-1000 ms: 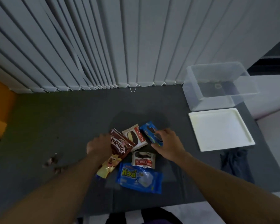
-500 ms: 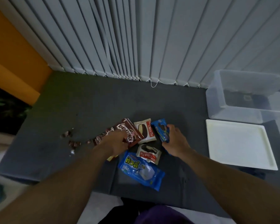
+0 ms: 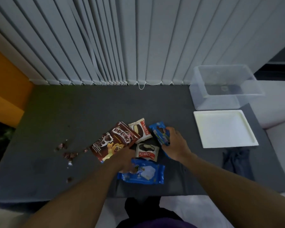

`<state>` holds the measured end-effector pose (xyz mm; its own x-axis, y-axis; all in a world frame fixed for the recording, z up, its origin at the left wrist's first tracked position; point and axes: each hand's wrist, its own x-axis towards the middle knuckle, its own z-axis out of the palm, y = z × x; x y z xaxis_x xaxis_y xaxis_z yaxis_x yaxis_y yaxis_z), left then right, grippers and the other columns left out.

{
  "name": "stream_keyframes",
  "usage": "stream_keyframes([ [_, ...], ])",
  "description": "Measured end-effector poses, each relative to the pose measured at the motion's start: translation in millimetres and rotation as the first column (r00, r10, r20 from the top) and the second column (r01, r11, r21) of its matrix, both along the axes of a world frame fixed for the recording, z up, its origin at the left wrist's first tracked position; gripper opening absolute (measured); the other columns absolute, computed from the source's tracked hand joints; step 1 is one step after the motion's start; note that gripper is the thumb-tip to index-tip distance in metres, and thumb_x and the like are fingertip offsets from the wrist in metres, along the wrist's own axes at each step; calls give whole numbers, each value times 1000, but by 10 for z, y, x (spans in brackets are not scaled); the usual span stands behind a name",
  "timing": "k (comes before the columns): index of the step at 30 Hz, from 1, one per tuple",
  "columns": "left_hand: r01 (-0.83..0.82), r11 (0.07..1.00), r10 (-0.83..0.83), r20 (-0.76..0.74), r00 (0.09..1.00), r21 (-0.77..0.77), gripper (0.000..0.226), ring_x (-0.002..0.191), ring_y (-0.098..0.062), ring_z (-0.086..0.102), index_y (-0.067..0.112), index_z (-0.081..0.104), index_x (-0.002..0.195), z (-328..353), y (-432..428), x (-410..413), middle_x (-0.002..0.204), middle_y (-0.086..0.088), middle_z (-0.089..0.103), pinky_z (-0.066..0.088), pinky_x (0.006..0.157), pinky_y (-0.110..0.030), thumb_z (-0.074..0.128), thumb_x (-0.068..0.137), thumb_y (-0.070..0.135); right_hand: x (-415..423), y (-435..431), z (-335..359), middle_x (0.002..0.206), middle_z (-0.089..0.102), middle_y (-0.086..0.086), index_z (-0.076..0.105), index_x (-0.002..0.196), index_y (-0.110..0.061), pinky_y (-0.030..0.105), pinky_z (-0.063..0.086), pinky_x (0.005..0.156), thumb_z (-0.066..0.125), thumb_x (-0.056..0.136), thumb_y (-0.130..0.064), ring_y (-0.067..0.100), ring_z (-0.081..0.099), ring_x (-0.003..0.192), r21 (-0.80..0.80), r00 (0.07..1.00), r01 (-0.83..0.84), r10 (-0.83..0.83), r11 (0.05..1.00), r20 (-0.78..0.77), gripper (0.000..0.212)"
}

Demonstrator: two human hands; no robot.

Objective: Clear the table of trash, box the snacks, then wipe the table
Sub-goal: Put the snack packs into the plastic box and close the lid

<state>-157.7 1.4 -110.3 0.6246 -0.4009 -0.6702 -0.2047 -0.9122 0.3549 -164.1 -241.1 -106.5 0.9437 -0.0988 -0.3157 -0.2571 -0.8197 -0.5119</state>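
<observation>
— Left hand (image 3: pixel 123 160) has slid back toward me since a moment ago. It was on top of the Koko Krunch bag (image 3: pixel 115 142); now it covers that bag's near corner and the far edge of the big blue packet (image 3: pixel 146 174).
— Is it gripping anything?
— I cannot tell; its fingers are blurred over the blue wrapper. My right hand (image 3: pixel 174 143) has hardly moved, and its fingers and thumb are curled round the small blue packet (image 3: pixel 159 133).
— And the other snacks?
— Both pies lie on the worktop (image 3: pixel 89 112) between my hands: the far Choco Pie (image 3: pixel 141 130) just beyond them, and the near Choco Pie (image 3: pixel 146 151) just beside the big blue packet. Trash crumbs (image 3: pixel 69 154) are scattered left of the left hand.
— The box?
— Well apart, to the right of the right hand. The white lid (image 3: pixel 224 129) lies flat, with the clear box (image 3: pixel 217 102) beyond it and a dark cloth (image 3: pixel 237 160) on its near side.
</observation>
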Motion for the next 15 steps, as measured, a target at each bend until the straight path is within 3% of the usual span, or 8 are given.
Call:
stream_keyframes([
  [4,81,993,-81,1,997,-86,22,97,-18,55,27,58,89,111,9,-10,106,5,53,48,76,-31,79,82,31,-127,-47,67,129,52,9,36,141,-21,33,46,90,74,80,-23,27,55,115,13,999,46,-46,999,15,71],
  [6,108,987,-107,14,994,-116,26,95,-17,54,33,52,80,196,-24,8,106,6,53,46,73,-31,77,83,29,-171,-69,115,128,52,8,36,141,-23,36,48,92,74,80,-24,27,56,115,15,997,71,-71,997,17,72],
  [12,-40,960,40,-7,999,-277,38,97,-16,60,24,54,116,431,-132,178,107,3,59,54,83,-32,73,84,22,-251,-185,263,122,51,7,38,138,-25,37,47,90,69,81,-20,30,58,109,56,976,192,-197,980,94,66],
  [15,-140,923,163,33,986,-358,11,79,-12,64,25,61,92,527,-202,243,85,6,64,52,70,-27,68,85,19,-260,-284,323,120,49,6,36,140,-26,37,51,87,67,82,-18,28,58,106,75,962,227,-235,971,138,66],
])
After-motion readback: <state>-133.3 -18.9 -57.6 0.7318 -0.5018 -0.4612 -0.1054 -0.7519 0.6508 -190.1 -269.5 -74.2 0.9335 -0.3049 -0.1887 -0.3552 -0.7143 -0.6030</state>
